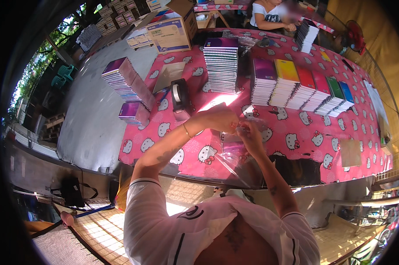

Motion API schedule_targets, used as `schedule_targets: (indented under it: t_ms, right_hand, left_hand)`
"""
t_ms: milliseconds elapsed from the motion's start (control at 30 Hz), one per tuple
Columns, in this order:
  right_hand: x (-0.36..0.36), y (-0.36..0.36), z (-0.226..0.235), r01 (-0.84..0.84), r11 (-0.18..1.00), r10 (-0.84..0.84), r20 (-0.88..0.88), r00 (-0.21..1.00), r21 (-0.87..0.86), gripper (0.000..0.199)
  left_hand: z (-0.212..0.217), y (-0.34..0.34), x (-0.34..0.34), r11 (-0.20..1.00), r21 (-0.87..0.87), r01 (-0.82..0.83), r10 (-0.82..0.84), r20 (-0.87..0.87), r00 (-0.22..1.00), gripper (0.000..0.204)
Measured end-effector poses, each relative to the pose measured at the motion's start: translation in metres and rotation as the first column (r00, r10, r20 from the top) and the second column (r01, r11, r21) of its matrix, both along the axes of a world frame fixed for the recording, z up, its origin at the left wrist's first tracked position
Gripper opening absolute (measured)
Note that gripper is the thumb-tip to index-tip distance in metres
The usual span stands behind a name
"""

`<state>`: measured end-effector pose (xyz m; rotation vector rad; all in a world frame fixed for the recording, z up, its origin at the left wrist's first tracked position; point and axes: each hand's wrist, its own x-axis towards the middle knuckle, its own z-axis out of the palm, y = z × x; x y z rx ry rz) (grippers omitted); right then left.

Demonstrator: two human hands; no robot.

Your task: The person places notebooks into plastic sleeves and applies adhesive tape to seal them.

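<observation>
Both my hands meet over the near middle of the table. My left hand (220, 118) is closed, its fingertips beside those of my right hand (251, 136), which pinches thin clear plastic (229, 162). The plastic looks like a bag or wrapper and hangs toward the table's front edge. Beneath it lies a notebook with a purple cover (236, 149), partly hidden by my hands. The left fingers seem to grip the same plastic, though the knuckles cover much of it. A black tape dispenser (180, 98) stands left of my hands.
A tall stack of spiral notebooks (220, 66) stands ahead, with purple notebook stacks (128, 79) at left. Purple, yellow, red, green and blue stacks (286, 75) line the right. A cardboard box (172, 33) sits at the back. Across the table, a person (270, 20) handles notebooks (306, 37).
</observation>
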<state>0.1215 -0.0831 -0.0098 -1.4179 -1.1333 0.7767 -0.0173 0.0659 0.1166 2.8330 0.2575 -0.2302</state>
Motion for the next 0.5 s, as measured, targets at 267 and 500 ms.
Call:
schedule_targets:
  t_ms: [267,500]
  right_hand:
    - [0.001,0.006,-0.017,-0.019,0.998,0.026,-0.137,0.990,0.055,0.041]
    - [-0.004,-0.062,-0.086,0.127,0.961,-0.209,-0.346,0.915,-0.245,0.019]
  left_hand:
    - [-0.148,0.048,-0.015,0.376,-0.831,-0.411,0.327,-0.296,0.897,0.079]
    - [-0.064,-0.050,-0.007,0.882,0.029,-0.471,0.393,0.507,0.767,0.074]
